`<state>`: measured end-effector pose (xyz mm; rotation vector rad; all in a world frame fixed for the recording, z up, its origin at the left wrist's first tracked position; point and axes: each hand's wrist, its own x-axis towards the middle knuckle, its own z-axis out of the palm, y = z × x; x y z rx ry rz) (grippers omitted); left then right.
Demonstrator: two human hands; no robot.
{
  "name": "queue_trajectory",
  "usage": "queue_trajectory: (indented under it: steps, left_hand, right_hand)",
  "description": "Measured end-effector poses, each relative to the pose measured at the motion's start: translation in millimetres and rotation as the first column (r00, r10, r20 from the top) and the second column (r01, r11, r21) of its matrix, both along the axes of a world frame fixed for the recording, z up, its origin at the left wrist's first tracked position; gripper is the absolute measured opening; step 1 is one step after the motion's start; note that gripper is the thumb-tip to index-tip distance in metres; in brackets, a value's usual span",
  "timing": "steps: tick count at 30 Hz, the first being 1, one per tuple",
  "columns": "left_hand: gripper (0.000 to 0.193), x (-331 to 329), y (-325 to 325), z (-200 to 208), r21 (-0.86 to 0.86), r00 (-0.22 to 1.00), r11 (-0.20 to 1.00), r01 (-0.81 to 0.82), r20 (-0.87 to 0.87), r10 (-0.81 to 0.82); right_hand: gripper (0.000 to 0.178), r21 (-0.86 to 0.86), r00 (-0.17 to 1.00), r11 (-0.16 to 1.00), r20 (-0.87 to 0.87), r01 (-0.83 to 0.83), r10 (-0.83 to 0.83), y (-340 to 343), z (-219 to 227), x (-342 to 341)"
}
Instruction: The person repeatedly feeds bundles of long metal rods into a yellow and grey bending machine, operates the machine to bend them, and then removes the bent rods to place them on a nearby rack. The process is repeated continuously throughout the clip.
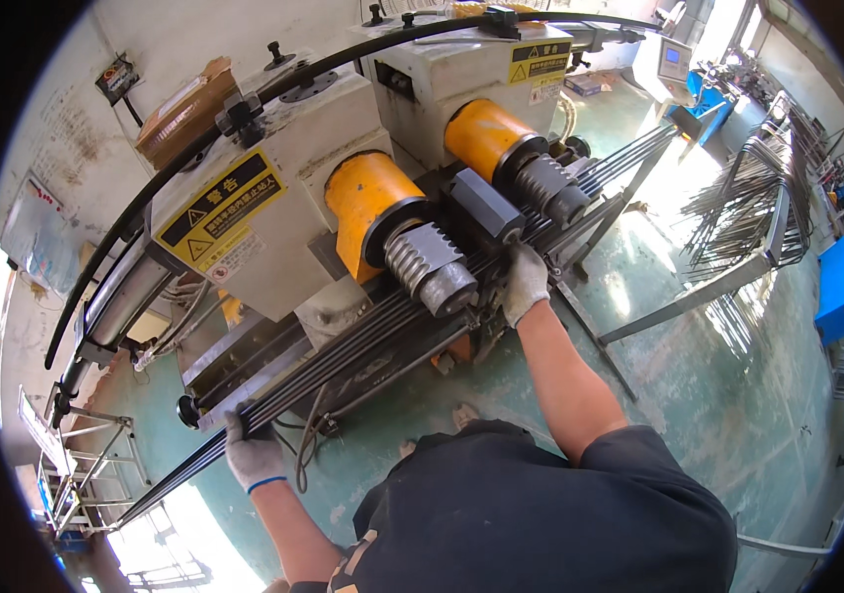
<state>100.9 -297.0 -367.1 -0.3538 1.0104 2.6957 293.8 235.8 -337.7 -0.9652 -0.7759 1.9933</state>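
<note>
A bundle of long, thin dark metal bars (357,339) runs slantwise across the front of a large pale machine (273,208). My left hand (256,457), in a grey-white glove with a blue cuff edge, is closed round the bundle at the lower left. Farther right, my gloved right hand (526,285) is closed at the bars just below a dark faceted metal block (486,203); its fingertips are partly hidden. Beside that block are two thick ridged metal shafts, a nearer one (430,265) and a farther one (548,188), each coming out of an orange housing.
A black curved rail (362,49) arches over the machine. At the right, a metal rack (689,296) carries many bent rods, with a blue bin (837,287) beyond. A control screen (674,57) stands at the back right. A cable (308,445) hangs near my left hand.
</note>
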Motion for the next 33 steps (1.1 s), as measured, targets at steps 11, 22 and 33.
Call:
queue_trajectory:
  steps: [11,22,33]
  left_hand:
    - [0.032,-20,-33,7,0.018,0.986,0.999,-0.029,-0.166,0.032]
    - [0.03,44,116,29,0.134,0.99,0.982,0.131,-0.076,-0.122]
    - [0.038,37,93,20,-0.02,0.996,0.996,-0.085,-0.01,0.085]
  right_hand:
    - [0.04,0.054,0.993,0.992,0.031,0.116,-0.117,8,-4,-14]
    - [0.046,0.273,0.983,0.961,0.161,0.047,-0.094,3,-10,10]
    - [0.058,0.246,0.981,0.962,0.178,-0.119,0.075,-5,-61,81]
